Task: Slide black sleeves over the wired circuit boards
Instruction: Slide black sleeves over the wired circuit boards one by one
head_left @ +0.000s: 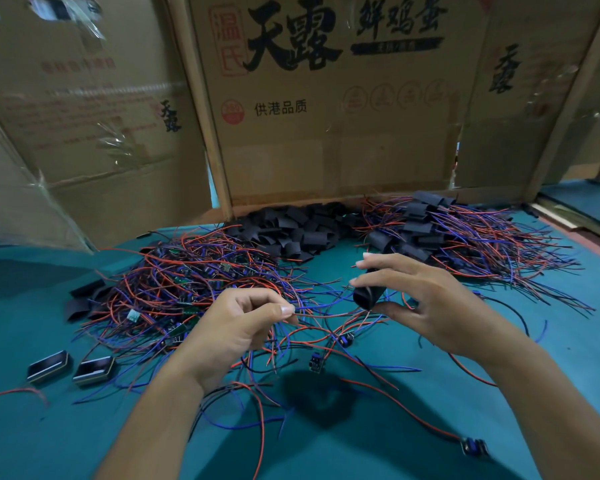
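Note:
My right hand (430, 299) pinches a black sleeve (368, 296) between thumb and fingers, its open end facing left. My left hand (243, 323) pinches a bundle of red and blue wires (323, 310) that runs toward the sleeve's mouth. Below the hands hang small circuit boards (316, 362) on those wires. A pile of wired circuit boards (187, 282) lies at the left. Loose black sleeves (291, 230) are heaped at the back. At the right lies a heap of sleeved boards (465, 233) with wires.
The green table (361, 427) is walled by cardboard boxes (326, 116) at the back and left. Two small black rectangular housings (70, 368) lie at the front left. A stray wired part (473, 446) lies at the front right.

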Tool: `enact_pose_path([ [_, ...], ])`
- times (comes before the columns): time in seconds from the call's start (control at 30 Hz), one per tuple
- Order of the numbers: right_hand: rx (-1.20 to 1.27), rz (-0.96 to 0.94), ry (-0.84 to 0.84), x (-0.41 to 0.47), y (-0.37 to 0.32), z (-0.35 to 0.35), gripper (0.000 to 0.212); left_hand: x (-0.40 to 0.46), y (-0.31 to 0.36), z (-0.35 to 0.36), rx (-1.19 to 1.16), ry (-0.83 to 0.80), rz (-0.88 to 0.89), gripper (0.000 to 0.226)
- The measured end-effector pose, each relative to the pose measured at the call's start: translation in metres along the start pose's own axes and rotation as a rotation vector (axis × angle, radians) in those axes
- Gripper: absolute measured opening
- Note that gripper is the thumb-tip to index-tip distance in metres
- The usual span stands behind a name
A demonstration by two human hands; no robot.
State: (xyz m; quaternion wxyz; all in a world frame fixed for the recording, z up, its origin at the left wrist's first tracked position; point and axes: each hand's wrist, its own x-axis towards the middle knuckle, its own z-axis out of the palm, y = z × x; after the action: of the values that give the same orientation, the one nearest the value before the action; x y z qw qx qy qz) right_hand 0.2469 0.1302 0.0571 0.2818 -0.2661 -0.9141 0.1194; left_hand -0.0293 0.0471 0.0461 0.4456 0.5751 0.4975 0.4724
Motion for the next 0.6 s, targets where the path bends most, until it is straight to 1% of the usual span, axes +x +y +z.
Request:
enact_pose_path([
  [0.3,-0.02,0.009,-0.068,0.001,-0.0031,0.0063,0.043,0.0008,-0.0017,-0.0012,-0.018,0.035,0.008,0.032],
  [0.6,0.002,0.021,-0.056,-0.0001,-0.0006,0.0021,0.042,0.0002,0.0017,-0.0004,-0.115,0.033,-0.007,0.029],
])
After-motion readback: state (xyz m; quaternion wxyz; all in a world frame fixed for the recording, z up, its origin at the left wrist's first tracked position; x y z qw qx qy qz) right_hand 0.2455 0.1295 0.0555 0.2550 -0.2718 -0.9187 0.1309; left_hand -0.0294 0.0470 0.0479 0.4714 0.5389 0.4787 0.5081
